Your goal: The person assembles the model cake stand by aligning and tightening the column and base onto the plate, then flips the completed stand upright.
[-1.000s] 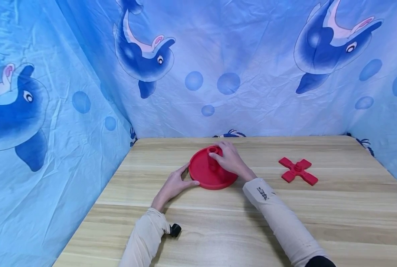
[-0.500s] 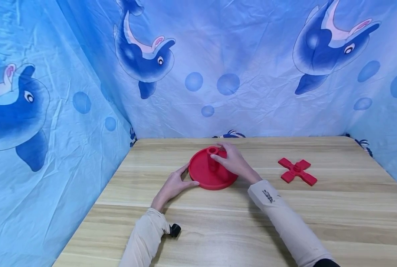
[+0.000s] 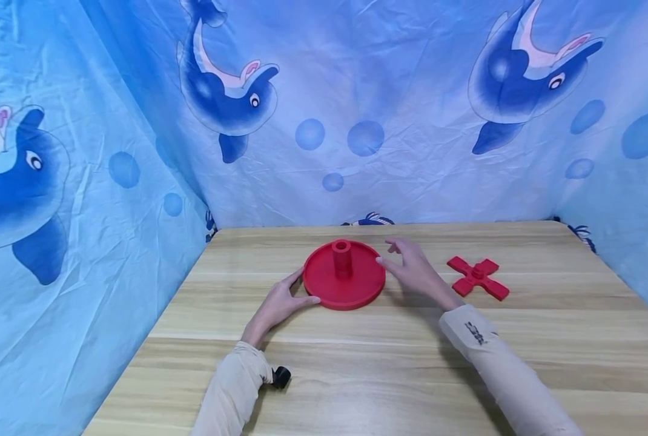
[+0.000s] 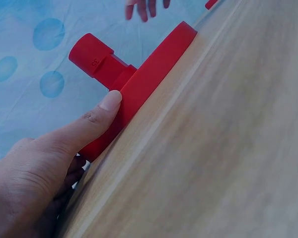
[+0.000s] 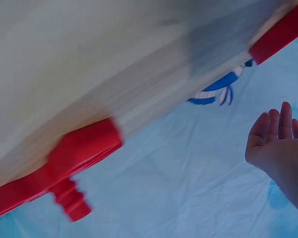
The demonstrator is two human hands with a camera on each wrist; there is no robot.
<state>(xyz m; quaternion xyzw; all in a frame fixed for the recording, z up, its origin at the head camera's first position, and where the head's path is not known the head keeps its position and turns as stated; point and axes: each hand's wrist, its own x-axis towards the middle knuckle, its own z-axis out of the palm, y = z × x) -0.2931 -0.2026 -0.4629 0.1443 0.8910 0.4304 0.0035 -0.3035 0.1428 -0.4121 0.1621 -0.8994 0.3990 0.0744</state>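
Observation:
A red round tray (image 3: 321,286) with a raised rim lies on the table, a hollow red post (image 3: 343,261) standing upright at its middle. My left hand (image 3: 276,307) grips the tray's left side, thumb at the front of the rim and fingers round the far side. In the left wrist view the thumb presses the rim, and the post (image 4: 92,54) bears a small number. My right hand (image 3: 411,266) is just right of the tray, holding nothing, its fingers loosely bent. Farther right lies a red four-armed cross piece (image 3: 477,275) with a short ridged peg (image 5: 72,201).
The wooden table (image 3: 346,375) carries these parts. Blue cloth (image 3: 313,79) with dolphin pictures hangs behind the table and along both sides. A small black device (image 3: 281,377) sits at the left sleeve's cuff.
My right hand has let go of the post and moved right, clear of the tray's middle. The left hand keeps its hold on the rim. The view has turned slightly right.

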